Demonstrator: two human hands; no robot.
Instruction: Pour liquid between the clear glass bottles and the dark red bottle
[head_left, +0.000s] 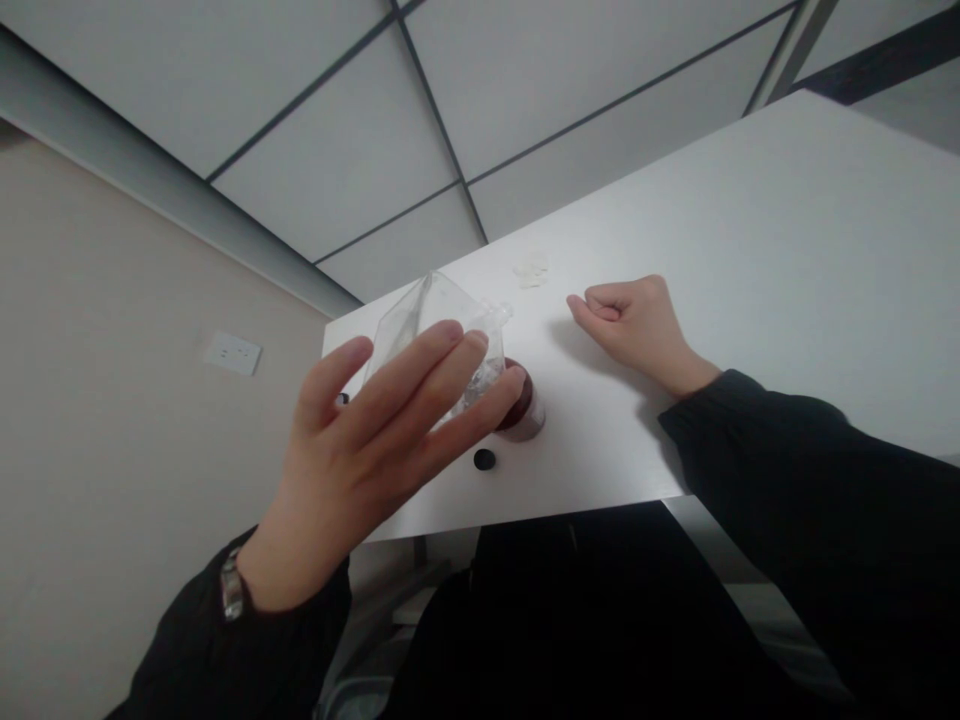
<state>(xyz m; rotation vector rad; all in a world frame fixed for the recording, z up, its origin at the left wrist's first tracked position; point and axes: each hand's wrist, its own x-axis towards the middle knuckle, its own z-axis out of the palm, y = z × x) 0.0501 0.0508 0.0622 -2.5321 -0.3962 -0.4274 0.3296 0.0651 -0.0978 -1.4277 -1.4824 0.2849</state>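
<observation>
**Around:** A tabletop point(750, 250) is being seen at a steep tilt. A dark-red bottle point(521, 405) is being shown upright just beyond the left hand point(352, 450), and a round black cap point(484, 460) is being shown lying on the tabletop just beside it. A small dark object point(343, 398) is being partly hidden behind the left hand. A crumpled pale scrap point(531, 270) is being shown farther along the tabletop. A wall socket point(232, 352), a beige wall point(112, 300) and ceiling tiles point(337, 130) are being seen beyond.

**In the way:** The clear flask point(412, 312) is being crossed by the spread fingers point(420, 370) of the left hand, so its lower part is being hidden.

**Flask position:** The flask is being shown directly above the tabletop, next to the bottle. Contact with the tabletop cannot be made out.

**Long axis:** The flask is being seen tilted, with its body at the lower left and its long axis running toward the flask neck point(498, 316), which is being pointed to the upper right.

**Writing:** A pale label band point(529, 428) is being seen on the bottle, but no writing on it can be read.

**Left grip:** The fingers are being held apart and nearly straight; whether the flask is being grasped cannot be told.

**Right grip:** The right hand point(634, 320) is being curled into a loose fist on the tabletop, with nothing being grasped.
</observation>
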